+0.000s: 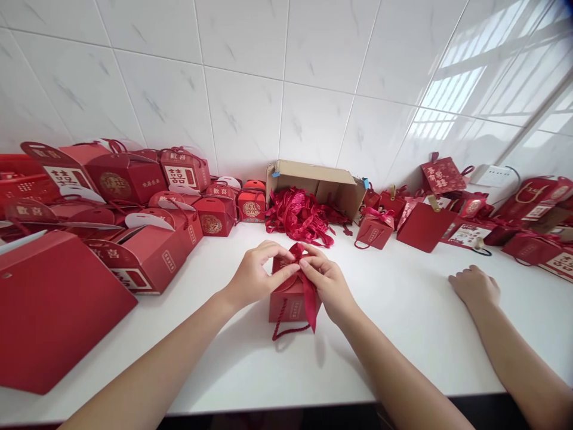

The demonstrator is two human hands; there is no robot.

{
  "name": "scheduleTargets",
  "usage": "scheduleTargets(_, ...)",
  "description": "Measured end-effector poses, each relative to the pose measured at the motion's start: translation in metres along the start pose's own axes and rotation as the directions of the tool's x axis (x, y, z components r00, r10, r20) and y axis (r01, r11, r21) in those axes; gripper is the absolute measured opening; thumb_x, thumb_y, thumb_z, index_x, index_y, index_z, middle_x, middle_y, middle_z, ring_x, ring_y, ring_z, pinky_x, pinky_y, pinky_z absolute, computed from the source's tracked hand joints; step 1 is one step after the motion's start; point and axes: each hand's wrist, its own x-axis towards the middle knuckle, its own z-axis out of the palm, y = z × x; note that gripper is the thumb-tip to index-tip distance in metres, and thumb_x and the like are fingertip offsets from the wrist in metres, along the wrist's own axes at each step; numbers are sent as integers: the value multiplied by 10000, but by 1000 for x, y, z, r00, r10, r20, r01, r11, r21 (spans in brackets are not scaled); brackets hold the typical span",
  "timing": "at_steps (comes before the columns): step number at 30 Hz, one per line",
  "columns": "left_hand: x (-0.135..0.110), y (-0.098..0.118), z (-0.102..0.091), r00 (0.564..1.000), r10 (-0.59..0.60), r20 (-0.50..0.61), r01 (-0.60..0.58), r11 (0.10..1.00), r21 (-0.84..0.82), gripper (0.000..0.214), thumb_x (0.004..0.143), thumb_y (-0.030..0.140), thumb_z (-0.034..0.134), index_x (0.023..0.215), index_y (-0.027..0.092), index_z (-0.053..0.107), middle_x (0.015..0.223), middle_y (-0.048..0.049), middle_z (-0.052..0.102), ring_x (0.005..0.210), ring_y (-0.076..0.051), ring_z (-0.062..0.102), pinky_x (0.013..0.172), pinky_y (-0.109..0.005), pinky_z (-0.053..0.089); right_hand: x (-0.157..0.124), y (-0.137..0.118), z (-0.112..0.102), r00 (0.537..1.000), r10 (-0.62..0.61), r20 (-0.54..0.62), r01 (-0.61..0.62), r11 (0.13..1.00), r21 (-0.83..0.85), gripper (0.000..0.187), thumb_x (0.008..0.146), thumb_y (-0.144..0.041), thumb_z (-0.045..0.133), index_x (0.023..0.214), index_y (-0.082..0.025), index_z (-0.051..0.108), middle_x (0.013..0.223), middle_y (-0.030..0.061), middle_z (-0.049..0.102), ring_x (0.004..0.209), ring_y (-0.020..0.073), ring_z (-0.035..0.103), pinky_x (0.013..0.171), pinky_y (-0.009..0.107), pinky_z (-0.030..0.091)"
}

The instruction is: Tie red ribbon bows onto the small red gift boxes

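A small red gift box [290,301] stands on the white counter [403,334] in front of me, a red cord handle hanging down its front. A red ribbon [308,286] is knotted at its top and trails down the right side. My left hand [255,273] pinches the ribbon at the box top from the left. My right hand [326,279] pinches the same ribbon from the right. Both hands' fingers are closed on the bow.
Many red gift boxes [134,251] are piled at the left and more [447,215] at the right. An open cardboard carton [322,182] spilling red ribbons [298,216] lies by the tiled wall. Another person's hand [475,288] rests on the counter at right.
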Motion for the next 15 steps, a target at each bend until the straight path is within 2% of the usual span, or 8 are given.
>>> scheduleTargets(2, 0, 0, -2, 1000, -23, 22, 23, 1000, 1, 147, 760, 297, 671, 847, 179, 688, 866, -67, 670, 847, -189, 624, 796, -334, 515, 0, 0, 0, 1000, -1, 1, 1, 1000, -5, 250, 790, -436, 619, 718, -213, 707, 1313, 72, 524, 1307, 252, 390, 1044, 387, 332)
scheduleTargets(4, 0, -1, -3, 998, -60, 25, 60, 998, -19, 120, 751, 286, 680, 810, 188, 718, 861, -71, 682, 862, -199, 632, 816, -350, 519, -1, -3, -1, 1000, 9, 13, -9, 1000, -23, 274, 796, -451, 610, 702, -211, 705, 1301, 69, 531, 1288, 250, 411, 1037, 380, 338)
scheduleTargets(8, 1, -3, -9, 994, -67, 90, 75, 993, -91, 75, 745, 239, 682, 748, 201, 746, 836, -78, 700, 857, -205, 644, 817, -359, 531, -1, -9, -11, 998, -1, 64, 10, 990, -144, 369, 837, -480, 534, 658, -189, 672, 1203, 89, 588, 1141, 239, 531, 926, 362, 419)
scheduleTargets(10, 0, -1, -13, 990, -46, 134, 64, 989, -136, 78, 748, 233, 677, 749, 201, 749, 829, -82, 705, 852, -208, 648, 802, -356, 538, -1, -12, -17, 998, -38, 47, 48, 970, -239, 268, 821, -422, 558, 721, -188, 640, 1201, 84, 587, 930, 193, 598, 778, 332, 468)
scheduleTargets(12, 0, 2, -17, 985, -30, 171, 58, 985, -160, 82, 758, 228, 668, 758, 200, 746, 832, -83, 709, 855, -208, 648, 797, -352, 540, -1, -13, -21, 995, -86, 52, 98, 940, -327, 136, 793, -333, 579, 808, -198, 594, 1197, 69, 586, 725, 133, 574, 641, 292, 458)
scheduleTargets(15, -1, 7, -21, 977, -10, 212, 42, 988, -150, 89, 773, 214, 650, 788, 203, 737, 850, -76, 710, 869, -202, 640, 807, -344, 535, 0, -13, -25, 979, -166, 121, 202, 887, -416, 102, 783, -240, 548, 881, -213, 550, 1005, 38, 629, 661, 121, 536, 586, 265, 427)
